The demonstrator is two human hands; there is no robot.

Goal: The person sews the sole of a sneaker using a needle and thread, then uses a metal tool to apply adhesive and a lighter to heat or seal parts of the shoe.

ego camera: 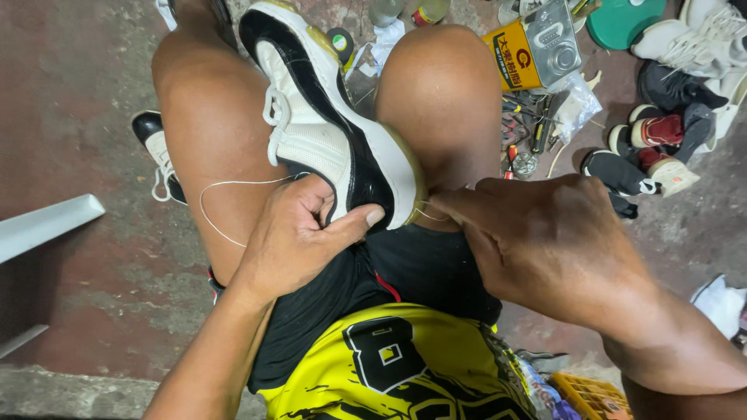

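Your left hand (299,233) grips the sneaker (327,117) clamped between your knees. Your right hand (545,233) pinches the thread (226,185) at its heel.

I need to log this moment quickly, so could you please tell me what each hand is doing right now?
Left hand: closed, gripping the black-and-white sneaker.
Right hand: closed, fingertips pinched at the sneaker's sole edge, apparently on the thread.

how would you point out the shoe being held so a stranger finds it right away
Look between the seated person's two bare knees. The sneaker wedged there is white with glossy black trim, gripped by the left hand. Unlike the shoes lying on the floor, a thin white thread trails from it.
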